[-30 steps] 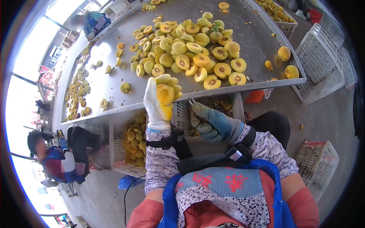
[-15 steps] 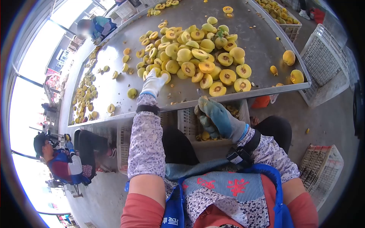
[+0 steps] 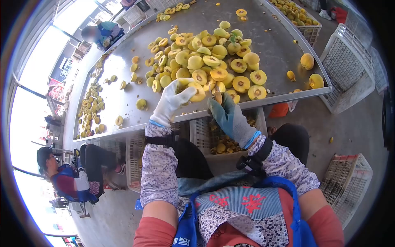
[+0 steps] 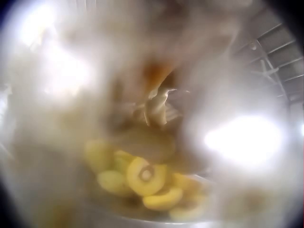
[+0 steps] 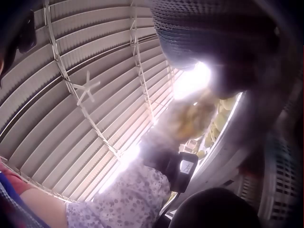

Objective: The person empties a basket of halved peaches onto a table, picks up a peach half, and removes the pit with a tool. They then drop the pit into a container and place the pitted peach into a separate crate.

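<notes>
My left hand (image 3: 168,103), in a white glove, holds a yellow peach half (image 3: 197,93) between thumb and fingers, cut face towards the right hand. Close to its right is my right hand (image 3: 230,117), in a blue-grey glove. It grips a small pitting tool (image 3: 217,97), mostly hidden by the fingers, whose tip points at the peach half. Just beyond both hands, a heap of peach halves (image 3: 195,62) covers the metal table (image 3: 263,43); several show brown stones. The left wrist view is blurred, with a cut peach half (image 4: 145,175) showing low in it.
Under the table edge stands a crate (image 3: 220,148) with fruit pieces in it. A white crate (image 3: 347,68) leans at the right, and another (image 3: 345,181) stands on the floor. Two people sit at the left side. Two whole-looking peaches (image 3: 307,61) lie near the right corner.
The left hand first held a peach half, then reached to the heap; it has now drawn back with a peach half. The right hand has risen slightly and brought its tool beside it.
</notes>
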Motion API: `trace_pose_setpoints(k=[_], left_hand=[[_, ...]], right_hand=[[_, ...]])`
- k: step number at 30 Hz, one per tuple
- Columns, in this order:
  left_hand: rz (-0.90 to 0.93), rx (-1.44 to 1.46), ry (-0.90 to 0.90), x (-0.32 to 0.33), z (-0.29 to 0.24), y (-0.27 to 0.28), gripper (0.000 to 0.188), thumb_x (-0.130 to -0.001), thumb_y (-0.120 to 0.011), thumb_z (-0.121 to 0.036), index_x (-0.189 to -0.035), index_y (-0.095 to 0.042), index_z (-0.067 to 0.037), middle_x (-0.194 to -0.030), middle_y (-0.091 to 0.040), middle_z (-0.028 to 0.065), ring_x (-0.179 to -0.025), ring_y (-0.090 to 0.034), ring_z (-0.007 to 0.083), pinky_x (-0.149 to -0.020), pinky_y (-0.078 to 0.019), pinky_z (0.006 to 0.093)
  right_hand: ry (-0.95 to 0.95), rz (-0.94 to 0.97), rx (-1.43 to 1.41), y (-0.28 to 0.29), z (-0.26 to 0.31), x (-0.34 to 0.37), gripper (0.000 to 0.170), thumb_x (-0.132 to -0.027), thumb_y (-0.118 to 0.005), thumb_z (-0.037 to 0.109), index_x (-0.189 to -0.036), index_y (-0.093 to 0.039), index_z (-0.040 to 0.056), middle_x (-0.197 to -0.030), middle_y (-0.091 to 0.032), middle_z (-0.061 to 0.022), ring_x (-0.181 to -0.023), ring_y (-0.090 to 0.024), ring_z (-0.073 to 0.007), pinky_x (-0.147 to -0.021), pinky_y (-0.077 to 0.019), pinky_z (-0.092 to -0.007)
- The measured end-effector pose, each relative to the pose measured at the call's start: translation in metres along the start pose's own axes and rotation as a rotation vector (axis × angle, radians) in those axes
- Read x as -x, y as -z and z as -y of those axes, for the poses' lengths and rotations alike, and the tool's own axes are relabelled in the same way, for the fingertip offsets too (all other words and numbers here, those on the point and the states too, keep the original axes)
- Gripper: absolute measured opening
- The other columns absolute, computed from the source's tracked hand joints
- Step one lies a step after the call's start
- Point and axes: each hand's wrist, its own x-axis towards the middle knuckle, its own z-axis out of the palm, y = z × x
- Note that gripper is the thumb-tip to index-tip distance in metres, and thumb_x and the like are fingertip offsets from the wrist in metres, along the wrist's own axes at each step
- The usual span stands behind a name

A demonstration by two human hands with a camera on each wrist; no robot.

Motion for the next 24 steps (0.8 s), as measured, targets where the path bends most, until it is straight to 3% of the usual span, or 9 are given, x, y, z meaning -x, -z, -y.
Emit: trace_pose_setpoints(k=[2,3,5,7,14,16,18,20,24], left_hand=[[-0.035,0.165,-0.137,0.011,0.006,-0.025,0.034,-0.091,-0.069,-0.023,-0.118,-0.065,-0.003,-0.102,-0.068,0.0022,-0.092,-0.062,0.0084,-0.079,-0.0492,0.0244],[-0.067,0.309,-0.221,0.012,0.015,-0.038,0.029,-0.092,-0.068,-0.018,-0.115,-0.067,0.000,-0.103,-0.069,0.0020,-0.092,-0.061,0.0079,-0.082,-0.0493,0.0248],[-0.094,0.490,-0.226,0.022,0.011,-0.067,0.031,-0.091,-0.068,-0.016,-0.116,-0.063,0.000,-0.104,-0.069,0.0050,-0.091,-0.063,0.0136,-0.083,-0.0496,0.0274],[-0.508,-0.525,-0.789,0.024,0.016,-0.092,0.033,-0.093,-0.066,-0.012,-0.120,-0.053,0.001,-0.105,-0.068,0.0089,-0.093,-0.064,0.0155,-0.080,-0.0524,0.0289],[-0.525,-0.125,-0.479,0.016,0.033,-0.092,0.048,-0.086,-0.070,-0.013,-0.122,-0.042,0.003,-0.112,-0.067,0.0166,-0.094,-0.068,0.0256,-0.080,-0.0552,0.0330],[-0.466,0.088,-0.385,0.017,0.033,-0.091,0.042,-0.091,-0.066,-0.011,-0.123,-0.044,0.004,-0.113,-0.066,0.0158,-0.095,-0.065,0.0198,-0.081,-0.0540,0.0303],[-0.561,-0.308,-0.584,0.019,0.033,-0.091,0.039,-0.084,-0.068,-0.012,-0.114,-0.049,0.003,-0.103,-0.068,0.0148,-0.090,-0.067,0.0310,-0.078,-0.0548,0.0368],[-0.592,-0.397,-0.663,0.016,0.040,-0.089,0.035,-0.083,-0.066,-0.011,-0.112,-0.052,0.002,-0.101,-0.068,0.0143,-0.089,-0.067,0.0309,-0.078,-0.0541,0.0377],[-0.693,-0.613,-0.816,0.012,0.054,-0.086,0.033,-0.082,-0.064,-0.008,-0.113,-0.056,0.001,-0.096,-0.069,0.0142,-0.084,-0.065,0.0298,-0.076,-0.0526,0.0382]], right_hand=[[-0.311,0.092,-0.825,-0.005,0.001,-0.001,0.022,-0.103,-0.054,0.024,-0.115,-0.058,0.0056,-0.086,-0.058,0.0013,-0.077,-0.049,-0.0043,-0.068,-0.0440,-0.0213],[-0.309,0.092,-0.821,-0.005,0.005,0.000,0.022,-0.103,-0.054,0.024,-0.115,-0.058,0.0056,-0.086,-0.058,0.0013,-0.077,-0.049,-0.0043,-0.068,-0.0440,-0.0213],[-0.287,0.065,-0.230,-0.005,0.017,0.006,0.025,-0.104,-0.054,0.026,-0.116,-0.059,0.0046,-0.089,-0.061,0.0000,-0.076,-0.051,-0.0047,-0.067,-0.0452,-0.0222],[-0.230,0.057,-0.166,0.000,0.009,0.003,0.027,-0.104,-0.054,0.027,-0.116,-0.059,0.0040,-0.089,-0.061,0.0008,-0.076,-0.051,-0.0045,-0.065,-0.0450,-0.0226],[0.269,0.159,0.589,0.018,-0.011,0.011,0.029,-0.103,-0.051,0.027,-0.115,-0.060,0.0017,-0.077,-0.067,-0.0131,-0.067,-0.066,-0.0234,-0.060,-0.0493,-0.0367],[0.276,0.132,0.605,0.015,-0.004,0.012,0.030,-0.103,-0.052,0.028,-0.113,-0.060,0.0014,-0.077,-0.066,-0.0174,-0.067,-0.066,-0.0290,-0.059,-0.0493,-0.0393],[0.287,0.104,0.623,0.009,-0.005,0.011,0.031,-0.102,-0.052,0.030,-0.112,-0.059,0.0010,-0.076,-0.065,-0.0217,-0.067,-0.066,-0.0346,-0.058,-0.0493,-0.0420],[-0.011,0.093,0.439,0.003,-0.011,0.011,0.034,-0.102,-0.052,0.033,-0.106,-0.060,-0.0001,-0.077,-0.066,-0.0218,-0.068,-0.066,-0.0370,-0.059,-0.0494,-0.0421],[0.215,0.198,0.504,0.010,-0.017,0.017,0.039,-0.102,-0.051,0.038,-0.103,-0.061,-0.0004,-0.079,-0.067,-0.0226,-0.071,-0.067,-0.0372,-0.061,-0.0503,-0.0432]])
